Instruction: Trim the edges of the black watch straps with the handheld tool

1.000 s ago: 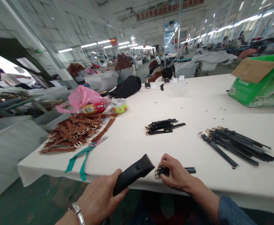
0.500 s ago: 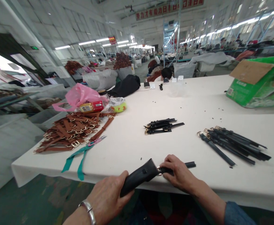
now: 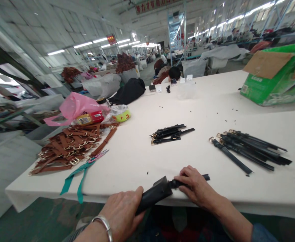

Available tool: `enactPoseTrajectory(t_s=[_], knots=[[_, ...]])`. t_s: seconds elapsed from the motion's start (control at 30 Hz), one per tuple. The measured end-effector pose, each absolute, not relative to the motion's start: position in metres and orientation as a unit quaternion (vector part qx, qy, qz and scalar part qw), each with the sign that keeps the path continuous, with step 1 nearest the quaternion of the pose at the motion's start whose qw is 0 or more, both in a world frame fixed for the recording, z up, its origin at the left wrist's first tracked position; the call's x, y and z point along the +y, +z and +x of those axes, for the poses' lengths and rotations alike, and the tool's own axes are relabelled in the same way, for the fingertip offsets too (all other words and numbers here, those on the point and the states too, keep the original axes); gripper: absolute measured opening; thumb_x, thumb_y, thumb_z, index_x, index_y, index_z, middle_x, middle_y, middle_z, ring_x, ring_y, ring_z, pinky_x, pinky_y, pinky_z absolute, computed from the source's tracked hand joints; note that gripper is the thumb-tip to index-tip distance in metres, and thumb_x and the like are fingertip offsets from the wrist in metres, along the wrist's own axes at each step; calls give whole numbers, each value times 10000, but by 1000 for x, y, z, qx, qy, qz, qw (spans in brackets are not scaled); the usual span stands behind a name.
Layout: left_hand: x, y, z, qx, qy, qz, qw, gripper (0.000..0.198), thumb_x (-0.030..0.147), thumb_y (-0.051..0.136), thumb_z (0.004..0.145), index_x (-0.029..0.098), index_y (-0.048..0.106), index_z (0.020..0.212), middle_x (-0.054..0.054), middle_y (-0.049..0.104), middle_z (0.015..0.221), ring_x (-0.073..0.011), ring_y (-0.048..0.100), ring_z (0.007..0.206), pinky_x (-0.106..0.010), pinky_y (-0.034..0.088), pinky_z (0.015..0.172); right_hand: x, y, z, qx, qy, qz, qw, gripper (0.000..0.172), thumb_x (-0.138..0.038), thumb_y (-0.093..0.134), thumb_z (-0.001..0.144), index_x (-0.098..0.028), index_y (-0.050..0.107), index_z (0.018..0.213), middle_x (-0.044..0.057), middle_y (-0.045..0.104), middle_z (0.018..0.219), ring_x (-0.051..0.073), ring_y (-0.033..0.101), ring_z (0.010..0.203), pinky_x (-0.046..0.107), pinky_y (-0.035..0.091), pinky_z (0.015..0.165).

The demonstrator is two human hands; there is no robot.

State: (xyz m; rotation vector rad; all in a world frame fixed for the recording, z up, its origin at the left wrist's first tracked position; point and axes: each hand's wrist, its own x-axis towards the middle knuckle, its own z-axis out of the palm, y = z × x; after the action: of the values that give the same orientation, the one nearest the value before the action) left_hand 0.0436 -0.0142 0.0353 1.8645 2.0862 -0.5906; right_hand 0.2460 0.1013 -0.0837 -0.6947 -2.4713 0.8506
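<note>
At the bottom centre of the frame, your left hand (image 3: 123, 209) is wrapped firmly around a long black handheld tool (image 3: 155, 195). Right of it, your right hand (image 3: 195, 185) pinches a narrow black strap (image 3: 206, 177) on the white-covered table (image 3: 127, 161).

Glowing ceiling tubes (image 3: 83, 44), soft shadows, stretched edges
</note>
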Motion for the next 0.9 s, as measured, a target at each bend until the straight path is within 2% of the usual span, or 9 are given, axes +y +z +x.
enactPoseTrajectory(t_s=[0.17,0.47,0.7,0.9], knots=[[-9,31,56,717,-194,659,114,219,273,422,722,230,492,924,-56,644,800,-298,601,751,-441,461,646,102,-90,245,-883,316,-269,217,252,-156,510,754,-238,561,987,47,487,866,188,432,824,352,377,732],[-10,24,38,734,-170,643,141,273,384,411,751,227,511,950,-69,640,849,-284,593,810,-418,457,698,97,-87,253,-870,312,-302,235,249,-101,505,677,-218,566,887,34,486,822,186,433,808,337,377,716],[2,35,46,708,-210,661,134,304,387,394,746,209,513,963,-90,636,862,-282,589,814,-418,454,704,100,-91,265,-872,312,-303,226,303,-84,495,705,-251,560,949,30,489,863,177,441,817,323,381,701],[17,41,47,683,-208,690,119,237,368,406,722,216,520,863,-80,633,806,-285,593,774,-414,462,665,100,-93,262,-864,315,-312,240,280,-95,492,727,-244,564,953,32,487,875,171,450,825,321,389,707]])
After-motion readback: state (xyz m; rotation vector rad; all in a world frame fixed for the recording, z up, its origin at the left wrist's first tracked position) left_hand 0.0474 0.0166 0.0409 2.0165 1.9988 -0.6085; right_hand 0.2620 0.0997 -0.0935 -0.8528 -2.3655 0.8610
